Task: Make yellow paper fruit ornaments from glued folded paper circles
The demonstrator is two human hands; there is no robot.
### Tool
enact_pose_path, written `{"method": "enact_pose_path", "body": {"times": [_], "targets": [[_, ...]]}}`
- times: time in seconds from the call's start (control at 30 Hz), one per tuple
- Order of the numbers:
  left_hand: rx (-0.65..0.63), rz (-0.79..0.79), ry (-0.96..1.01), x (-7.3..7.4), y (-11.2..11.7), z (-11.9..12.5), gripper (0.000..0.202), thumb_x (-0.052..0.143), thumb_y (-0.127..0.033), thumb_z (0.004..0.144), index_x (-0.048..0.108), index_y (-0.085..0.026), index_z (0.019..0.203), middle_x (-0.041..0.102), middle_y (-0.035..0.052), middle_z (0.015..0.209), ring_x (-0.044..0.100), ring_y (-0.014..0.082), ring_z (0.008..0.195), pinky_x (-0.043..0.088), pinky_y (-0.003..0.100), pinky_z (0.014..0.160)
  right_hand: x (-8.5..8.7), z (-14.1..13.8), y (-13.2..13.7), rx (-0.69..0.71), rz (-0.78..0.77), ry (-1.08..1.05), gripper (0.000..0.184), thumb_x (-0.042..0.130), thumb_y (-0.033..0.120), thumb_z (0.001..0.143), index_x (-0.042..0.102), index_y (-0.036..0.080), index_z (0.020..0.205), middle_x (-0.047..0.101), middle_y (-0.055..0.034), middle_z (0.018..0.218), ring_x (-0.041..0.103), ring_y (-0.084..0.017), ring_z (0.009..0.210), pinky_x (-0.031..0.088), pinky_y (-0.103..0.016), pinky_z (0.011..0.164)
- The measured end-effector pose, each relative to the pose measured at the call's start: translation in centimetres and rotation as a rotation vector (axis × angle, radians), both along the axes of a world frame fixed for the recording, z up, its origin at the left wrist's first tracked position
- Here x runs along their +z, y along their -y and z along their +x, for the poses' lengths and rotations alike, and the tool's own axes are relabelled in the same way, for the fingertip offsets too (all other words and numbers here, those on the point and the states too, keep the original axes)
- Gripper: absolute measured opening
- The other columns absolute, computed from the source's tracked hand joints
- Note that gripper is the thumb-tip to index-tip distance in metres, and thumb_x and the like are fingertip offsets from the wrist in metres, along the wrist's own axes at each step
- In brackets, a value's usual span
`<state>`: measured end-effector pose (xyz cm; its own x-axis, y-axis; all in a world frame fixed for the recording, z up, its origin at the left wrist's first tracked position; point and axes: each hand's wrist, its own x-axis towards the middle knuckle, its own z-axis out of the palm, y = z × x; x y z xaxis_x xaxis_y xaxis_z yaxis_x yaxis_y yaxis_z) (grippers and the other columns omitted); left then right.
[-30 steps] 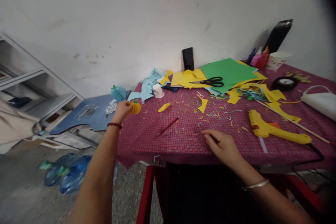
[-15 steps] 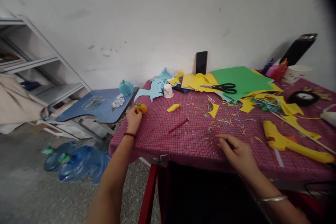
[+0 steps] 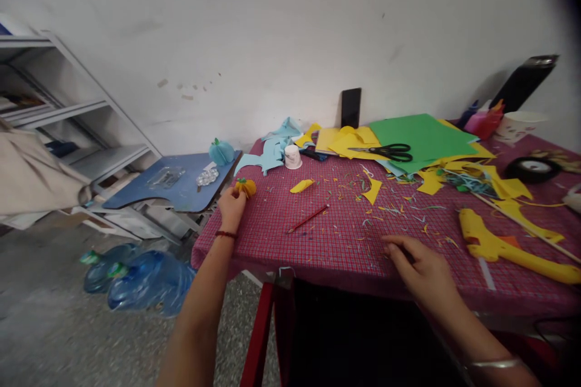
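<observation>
Red cloth [image 3: 281, 248], orange pumpkin [image 3: 246, 187], white wall [image 3: 272, 24]

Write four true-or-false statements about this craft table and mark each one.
1. The left hand pinches a small orange paper pumpkin. True.
2. The scissors are in the right hand. False: they lie on the paper sheets; the right hand rests on the tablecloth.
3. A yellow glue gun lies to the right of the right hand. True.
4. The red pencil stands in the white cup. False: it lies flat on the tablecloth, apart from the cup.
</observation>
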<state>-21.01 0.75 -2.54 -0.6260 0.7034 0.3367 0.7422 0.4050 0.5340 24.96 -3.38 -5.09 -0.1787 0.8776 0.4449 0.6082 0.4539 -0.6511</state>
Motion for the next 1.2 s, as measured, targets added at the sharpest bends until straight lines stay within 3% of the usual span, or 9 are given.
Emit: {"method": "enact_pose_path", "body": {"times": [0.27, 0.4, 0.5, 0.6, 0.7, 0.8, 0.97, 1.2], "targets": [[0.006, 0.013, 0.002, 0.4, 0.2, 0.2, 0.034, 0.058, -0.035, 0.092, 0.058, -0.015, 0.12, 0.061, 0.0095, 0.119, 0.063, 0.0219, 0.1, 0.055, 0.043, 0.084, -0.3, 1.3, 1.2, 0.112, 0.067, 0.063, 0.019, 0.048, 0.031, 0.091, 0.065, 0.023, 0.096, 0.072, -0.0062, 0.091, 0.07, -0.024, 0.082, 0.056, -0.038, 0.073], [-0.016, -0.001, 0.003, 0.1, 0.1, 0.1, 0.032, 0.058, -0.035, 0.092, 0.059, -0.015, 0.117, 0.062, 0.009, 0.116, 0.063, 0.0209, 0.098, 0.055, 0.042, 0.083, 2.8, -0.3, 0.3, 0.178, 0.073, 0.058, 0.017, 0.05, 0.03, 0.091, 0.066, 0.025, 0.093, 0.072, -0.0041, 0.088, 0.069, -0.023, 0.081, 0.054, -0.036, 0.072], [-0.037, -0.006, -0.012, 0.0, 0.2, 0.1, 0.026, 0.058, -0.036, 0.091, 0.063, -0.014, 0.104, 0.065, 0.0066, 0.103, 0.063, 0.0191, 0.09, 0.053, 0.039, 0.081, 6.8, -5.6, -2.0, 0.276, 0.139, 0.01, 0.018, 0.049, 0.027, 0.091, 0.067, 0.024, 0.091, 0.072, -0.0037, 0.088, 0.068, -0.022, 0.083, 0.051, -0.036, 0.078], [-0.053, 0.004, -0.034, 0.2, 0.4, 0.4, 0.017, 0.056, -0.029, 0.087, 0.066, -0.016, 0.083, 0.067, 0.0063, 0.083, 0.063, 0.0213, 0.08, 0.046, 0.035, 0.074, 9.7, -13.6, -5.1, 0.454, 0.156, -0.016, 0.018, 0.05, 0.021, 0.09, 0.068, 0.022, 0.089, 0.072, -0.0031, 0.089, 0.067, -0.019, 0.085, 0.049, -0.033, 0.08], [-0.056, 0.018, -0.048, 0.4, 0.6, 0.8, 0.018, 0.053, -0.027, 0.083, 0.066, -0.02, 0.073, 0.067, 0.0087, 0.075, 0.062, 0.0246, 0.073, 0.039, 0.035, 0.066, 10.7, -21.5, -7.7, 0.484, 0.112, 0.055, 0.018, 0.05, 0.019, 0.091, 0.068, 0.019, 0.093, 0.072, -0.003, 0.093, 0.065, -0.017, 0.089, 0.048, -0.028, 0.081], [-0.054, 0.028, -0.058, 0.5, 0.6, 1.0, 0.019, 0.051, -0.026, 0.082, 0.065, -0.023, 0.071, 0.066, 0.0107, 0.074, 0.061, 0.0256, 0.07, 0.034, 0.036, 0.064, 10.3, -27.3, -9.3, 0.483, 0.12, 0.109, 0.019, 0.051, 0.022, 0.093, 0.068, 0.017, 0.101, 0.071, -0.0048, 0.1, 0.064, -0.016, 0.091, 0.047, -0.027, 0.08], [-0.054, 0.039, -0.051, 0.3, 0.5, 1.0, 0.02, 0.049, -0.028, 0.085, 0.065, -0.023, 0.073, 0.067, 0.0114, 0.076, 0.059, 0.0234, 0.066, 0.03, 0.035, 0.06, 9.2, -32.1, -10.7, 0.46, 0.121, 0.208, 0.018, 0.064, 0.031, 0.086, 0.069, 0.016, 0.096, 0.069, -0.0076, 0.1, 0.063, -0.019, 0.089, 0.045, -0.028, 0.077], [-0.033, 0.061, -0.047, 0.2, 0.6, 1.4, 0.02, 0.05, -0.026, 0.089, 0.063, -0.019, 0.075, 0.065, 0.0082, 0.078, 0.058, 0.0197, 0.07, 0.03, 0.031, 0.062, 8.4, -34.5, -11.2, 0.446, 0.152, 0.297, 0.013, 0.056, 0.019, 0.089, 0.069, 0.018, 0.091, 0.069, -0.0062, 0.096, 0.061, -0.02, 0.092, 0.04, -0.031, 0.082]]}}
